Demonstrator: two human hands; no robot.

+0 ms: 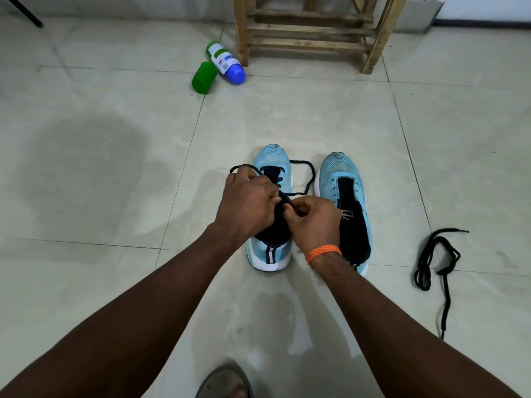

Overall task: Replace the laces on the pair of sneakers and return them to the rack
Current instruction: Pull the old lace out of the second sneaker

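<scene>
Pale glossy tiled floor (86,168), thin dark grout lines (183,168), grey wall (115,4) behind, wooden rack (310,30) before it

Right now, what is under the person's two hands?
Under the left hand and right hand lies a light-blue sneaker with a black lace looping out either side. The hands cover its upper eyelets, so how far it's laced is hidden.

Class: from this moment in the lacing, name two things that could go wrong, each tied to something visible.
1. The threaded lace loops loosely beside the sneaker while the left hand and right hand work it; it might pull through unevenly.
2. The spare lace sprawls on the floor; it could get stepped on.
</scene>
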